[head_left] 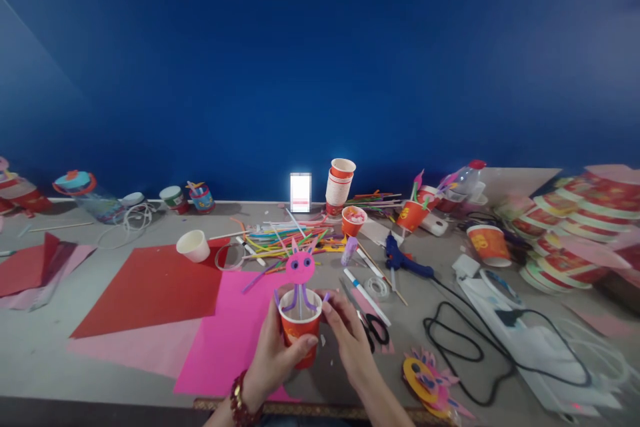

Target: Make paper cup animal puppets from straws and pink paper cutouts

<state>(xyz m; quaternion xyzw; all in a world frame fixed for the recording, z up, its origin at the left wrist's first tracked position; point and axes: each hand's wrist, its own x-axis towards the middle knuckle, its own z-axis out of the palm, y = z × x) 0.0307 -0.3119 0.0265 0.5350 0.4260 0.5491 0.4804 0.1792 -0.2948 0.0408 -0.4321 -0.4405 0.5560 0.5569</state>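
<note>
Surface (37, 363), grey, bearing the materials; bright pink sheet (225, 340), left of the red cup (299, 329); the cup upright in the left hand (273, 348), wrapped round it, likely for steadiness; pink paper figure (300, 268), above its mouth; purple strip (327, 296), at its right rim, pinched by the right hand (349, 328), apparently for control.

Left hand (276, 345) and right hand (350, 331): we count two in all.
Held paper cup (299, 329): we count one.
Pink face (300, 277): we count one, bearing two eyes (295, 265).
Glue gun (400, 257): we count one.
Scissors (367, 328): we count one pair.
Loose white cup (196, 247): we count one.
Bead bracelet (239, 401): we count one.
Clear bottles (97, 205): we count two.
Lit screen (301, 191): we count one.
Magenta sheet (220, 340): we count one.
Scattered straws (280, 239): they overlap, so we cannot give a firm total.
</note>
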